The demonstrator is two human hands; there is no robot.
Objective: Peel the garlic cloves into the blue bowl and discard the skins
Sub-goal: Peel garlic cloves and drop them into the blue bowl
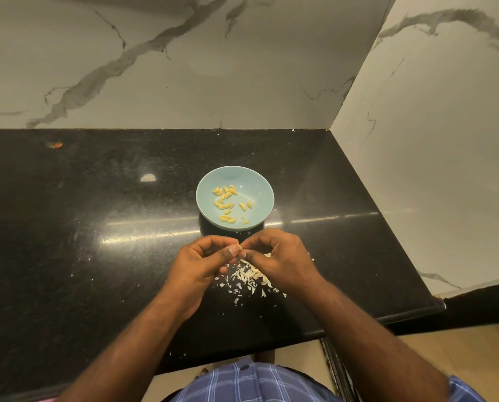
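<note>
Peeled cloves in blue bowl, skins nearby

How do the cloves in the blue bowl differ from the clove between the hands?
The peeled cloves lie loose in the blue bowl, untouched; the held clove is pinched by left hand and right hand nearer the person. They show fully; it is mostly hidden. All look yellowish.

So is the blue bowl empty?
No. The blue bowl holds peeled garlic cloves scattered across its bottom.

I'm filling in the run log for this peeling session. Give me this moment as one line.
step: peeling | left hand and right hand: pinch garlic clove | blue bowl: peeled cloves | skins: on counter
</note>
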